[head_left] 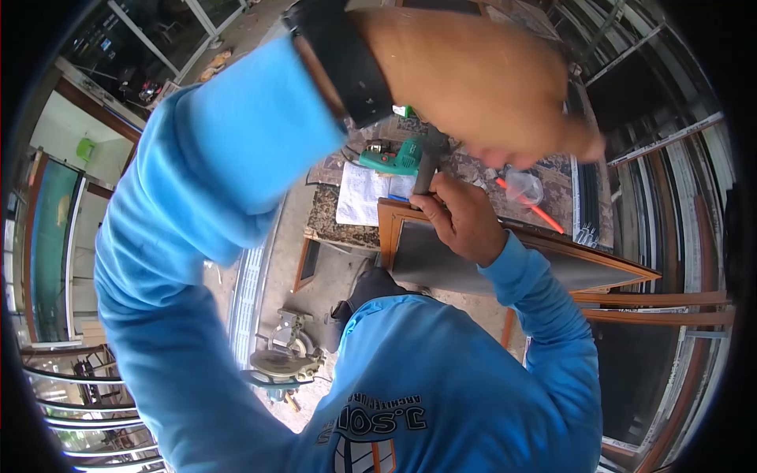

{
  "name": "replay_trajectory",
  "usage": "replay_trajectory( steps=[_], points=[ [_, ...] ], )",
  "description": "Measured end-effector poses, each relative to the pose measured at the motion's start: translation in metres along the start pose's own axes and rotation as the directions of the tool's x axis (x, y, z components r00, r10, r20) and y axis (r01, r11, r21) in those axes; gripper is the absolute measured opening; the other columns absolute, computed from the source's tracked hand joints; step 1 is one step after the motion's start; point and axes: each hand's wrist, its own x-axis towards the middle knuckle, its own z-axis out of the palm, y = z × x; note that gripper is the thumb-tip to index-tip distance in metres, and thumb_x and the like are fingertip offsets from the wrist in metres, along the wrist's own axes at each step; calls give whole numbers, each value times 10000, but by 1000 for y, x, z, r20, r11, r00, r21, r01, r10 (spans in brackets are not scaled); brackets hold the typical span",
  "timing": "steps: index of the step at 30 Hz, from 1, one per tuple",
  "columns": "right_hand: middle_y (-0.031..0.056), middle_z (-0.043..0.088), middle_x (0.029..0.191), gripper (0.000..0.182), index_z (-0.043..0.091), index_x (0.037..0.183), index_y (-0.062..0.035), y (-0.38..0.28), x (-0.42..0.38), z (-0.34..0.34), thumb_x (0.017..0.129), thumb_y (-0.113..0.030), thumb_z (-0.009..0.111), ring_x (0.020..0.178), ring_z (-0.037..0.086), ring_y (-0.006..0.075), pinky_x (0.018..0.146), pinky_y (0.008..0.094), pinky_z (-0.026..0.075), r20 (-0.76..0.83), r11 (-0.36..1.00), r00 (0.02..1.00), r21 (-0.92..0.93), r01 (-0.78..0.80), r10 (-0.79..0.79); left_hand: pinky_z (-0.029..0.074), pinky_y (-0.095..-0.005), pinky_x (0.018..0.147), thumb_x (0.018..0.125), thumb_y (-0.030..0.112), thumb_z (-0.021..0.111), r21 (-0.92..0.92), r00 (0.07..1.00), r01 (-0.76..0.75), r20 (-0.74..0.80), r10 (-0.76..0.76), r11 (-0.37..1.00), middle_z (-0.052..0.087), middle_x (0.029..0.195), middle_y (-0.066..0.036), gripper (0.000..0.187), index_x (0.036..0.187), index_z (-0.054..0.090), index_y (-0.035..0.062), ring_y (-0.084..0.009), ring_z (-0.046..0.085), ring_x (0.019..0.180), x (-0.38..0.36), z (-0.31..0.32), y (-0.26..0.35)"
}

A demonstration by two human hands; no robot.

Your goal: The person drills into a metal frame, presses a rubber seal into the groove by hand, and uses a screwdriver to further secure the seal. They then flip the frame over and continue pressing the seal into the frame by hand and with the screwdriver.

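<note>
My left hand [489,87], with a black watch on its wrist, is raised high and close to the camera, blurred by motion. Its fingers curl round what looks like a hammer [428,162]; the dark and grey head shows just below, the handle hidden behind the hand. My right hand [469,219] is at the upper corner of a brown-framed screen panel [465,256], thumb and forefinger pinched right beside the hammer head. What sits between those fingertips cannot be made out. The panel leans against the workbench [331,213].
On the bench lie a green power tool [394,158], a sheet of paper [361,193], an orange-red stick [544,214] and a clear plastic cup [523,188]. A mitre saw [288,355] stands on the floor. Long frame profiles [678,189] are racked at right.
</note>
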Motion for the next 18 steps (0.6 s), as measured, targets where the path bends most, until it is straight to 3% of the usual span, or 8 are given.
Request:
replay_trajectory(
  steps=[8, 11, 12, 14, 15, 16, 17, 18],
  points=[
    [147, 728, 1062, 360, 595, 1303, -62, -8, -1, 1, 991, -179, 732, 921, 724, 362, 789, 461, 585, -42, 992, 999, 124, -16, 21, 551, -417, 632, 1039, 311, 675, 241, 986, -85, 163, 46, 967, 713, 754, -128, 366, 930, 768, -26, -239, 670, 675, -12, -2, -45],
    [181, 707, 1156, 482, 581, 1352, -58, -15, -7, -10, 909, -126, 757, 1049, 709, 358, 833, 467, 583, 231, 964, 973, -252, 87, -27, 554, -417, 639, 1003, 258, 714, 3, 974, -26, -227, 26, 1000, 735, 781, -118, 305, 928, 778, -30, -242, 677, 683, -84, -2, -111],
    [190, 715, 1100, 475, 594, 1337, -59, -14, -14, -1, 890, -126, 739, 989, 704, 402, 817, 508, 577, 289, 923, 956, -379, 72, 44, 597, -449, 725, 938, 323, 795, -101, 952, 82, -286, -107, 992, 761, 861, -158, 403, 1162, 779, -12, -301, 721, 717, -97, 15, -137],
    [197, 722, 1077, 443, 595, 1327, -61, -11, -15, 6, 911, -138, 726, 973, 710, 416, 812, 516, 572, 327, 903, 934, -429, 9, 146, 576, -343, 747, 995, 49, 694, -314, 848, 80, -478, -230, 946, 788, 1150, -91, 260, 1247, 739, 9, -189, 700, 932, -100, 114, -187],
    [201, 726, 1066, 428, 596, 1322, -62, -9, -14, 8, 921, -144, 720, 965, 713, 424, 809, 519, 570, 346, 892, 918, -453, -18, 195, 579, -349, 738, 985, 20, 676, -449, 812, -1, -521, -261, 894, 790, 1144, -77, 273, 1251, 738, 15, -185, 698, 911, -92, 159, -192],
    [200, 732, 1024, 375, 600, 1296, -64, -11, -10, 6, 950, -168, 703, 927, 716, 436, 792, 533, 565, 356, 900, 908, -433, -50, 222, 590, -354, 763, 935, -51, 611, -586, 779, 269, -334, -530, 765, 786, 1122, -80, 364, 1268, 738, 21, -175, 698, 902, -74, 197, -173],
    [199, 732, 1025, 369, 601, 1292, -65, -11, -10, 7, 952, -167, 702, 924, 716, 436, 785, 534, 565, 369, 909, 905, -414, -44, 212, 578, -357, 755, 964, -33, 589, -615, 733, -141, -591, -336, 775, 788, 1079, -70, 368, 1285, 750, 48, -175, 695, 863, -54, 269, -191],
    [199, 732, 1026, 364, 601, 1289, -67, -12, -12, 7, 953, -166, 702, 920, 716, 436, 778, 536, 566, 376, 916, 904, -399, -41, 204, 563, -359, 763, 1023, 82, 654, -761, 782, 131, -314, -538, 635, 796, 1057, -66, 273, 1272, 763, 58, -185, 693, 852, -36, 308, -184]
  ],
)
